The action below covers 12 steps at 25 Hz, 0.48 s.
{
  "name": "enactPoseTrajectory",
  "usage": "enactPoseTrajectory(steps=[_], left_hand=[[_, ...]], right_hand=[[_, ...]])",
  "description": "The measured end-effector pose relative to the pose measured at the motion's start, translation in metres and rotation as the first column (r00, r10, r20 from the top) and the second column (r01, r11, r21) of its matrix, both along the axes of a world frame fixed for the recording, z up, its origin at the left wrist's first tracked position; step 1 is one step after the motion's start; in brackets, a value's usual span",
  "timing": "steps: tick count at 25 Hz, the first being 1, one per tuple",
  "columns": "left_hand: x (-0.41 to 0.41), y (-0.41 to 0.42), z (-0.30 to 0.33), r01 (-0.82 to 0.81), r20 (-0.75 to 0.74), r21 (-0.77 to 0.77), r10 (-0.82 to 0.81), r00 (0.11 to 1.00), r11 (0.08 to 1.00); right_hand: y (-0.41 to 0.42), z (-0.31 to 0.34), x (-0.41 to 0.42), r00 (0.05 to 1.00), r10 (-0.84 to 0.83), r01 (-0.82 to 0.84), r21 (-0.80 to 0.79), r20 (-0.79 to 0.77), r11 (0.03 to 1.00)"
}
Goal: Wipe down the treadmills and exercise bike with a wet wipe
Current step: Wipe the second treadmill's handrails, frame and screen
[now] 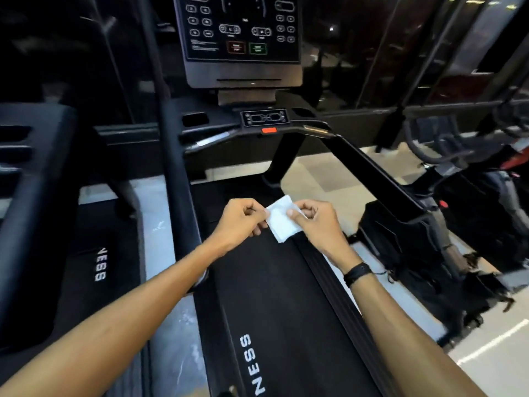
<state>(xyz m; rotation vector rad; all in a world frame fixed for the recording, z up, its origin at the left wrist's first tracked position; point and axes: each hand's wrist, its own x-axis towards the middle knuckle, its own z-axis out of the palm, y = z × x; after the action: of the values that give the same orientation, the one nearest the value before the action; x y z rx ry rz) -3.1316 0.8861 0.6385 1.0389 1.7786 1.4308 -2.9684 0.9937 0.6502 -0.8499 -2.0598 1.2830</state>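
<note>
Centrally, both hands pinch a folded white wet wipe [282,219]: left hand [242,220] grasping its left edge, right hand [317,222] its right, fingers curled. Below lies the treadmill [272,296] belt; its console [243,32] is cut off at top. At right, a blurred exercise bike [463,179] on pale floor [329,173].

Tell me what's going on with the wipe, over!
Both hands pinch the white wet wipe, left hand, right hand. Wipe held above the treadmill belt, not touching it. Nothing in the way of the console.

Two treadmills [280,310] [86,267], one wipe [282,222] (white), two hands [243,220] [317,222].
</note>
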Motion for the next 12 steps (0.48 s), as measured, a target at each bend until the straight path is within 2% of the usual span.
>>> enactPoseTrajectory(steps=[4,7,12], left_hand=[[-0.039,0.011,-0.014,-0.117,0.012,0.013,0.116,0.993,0.993],[-0.07,0.035,-0.024,-0.162,0.021,0.033,0.161,0.987,0.986],[-0.131,0.056,-0.033,-0.387,0.088,0.095,0.379,0.921,0.917]], right_hand=[[0.025,-0.01,-0.045,0.985,0.162,-0.165,0.044,0.057,0.985],[0.063,-0.011,-0.086,0.97,0.221,-0.231,0.093,0.105,0.968],[0.103,0.005,-0.181,0.899,0.382,-0.417,0.156,0.213,0.896]])
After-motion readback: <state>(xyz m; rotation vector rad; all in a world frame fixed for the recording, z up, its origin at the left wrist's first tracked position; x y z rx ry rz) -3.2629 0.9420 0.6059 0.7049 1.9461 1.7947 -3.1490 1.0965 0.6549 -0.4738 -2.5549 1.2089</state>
